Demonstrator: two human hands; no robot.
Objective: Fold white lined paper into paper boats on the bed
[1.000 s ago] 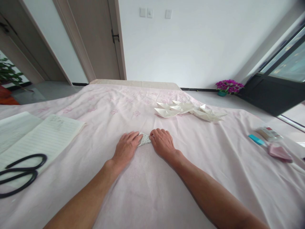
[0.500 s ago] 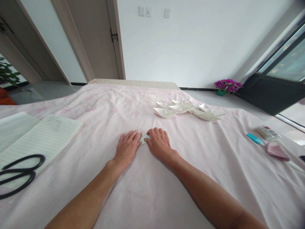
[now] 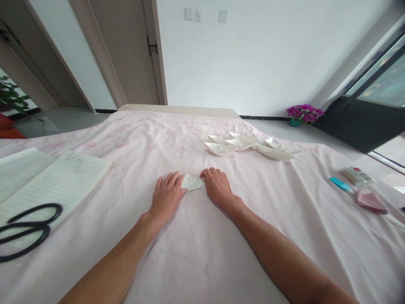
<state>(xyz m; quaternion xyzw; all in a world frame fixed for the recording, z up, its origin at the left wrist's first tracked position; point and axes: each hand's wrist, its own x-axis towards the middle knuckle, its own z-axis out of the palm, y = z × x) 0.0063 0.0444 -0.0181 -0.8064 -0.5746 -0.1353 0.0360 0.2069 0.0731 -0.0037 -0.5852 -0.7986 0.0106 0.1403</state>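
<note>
1. Lying flat on the pink bed sheet (image 3: 202,253), the folded paper (image 3: 193,183) looks light, thin, easily creased; best pinched at its edges.
2. Left hand (image 3: 167,195) and right hand (image 3: 218,187) press its ends, fingers flat, gripping nothing.
3. Finished paper boats (image 3: 249,145) lie beyond.

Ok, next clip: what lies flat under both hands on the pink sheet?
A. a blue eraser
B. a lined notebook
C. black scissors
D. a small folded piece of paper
D: the small folded piece of paper lies between the left hand and right hand, fingertips pressing its ends; the scissors lie far left.
</note>
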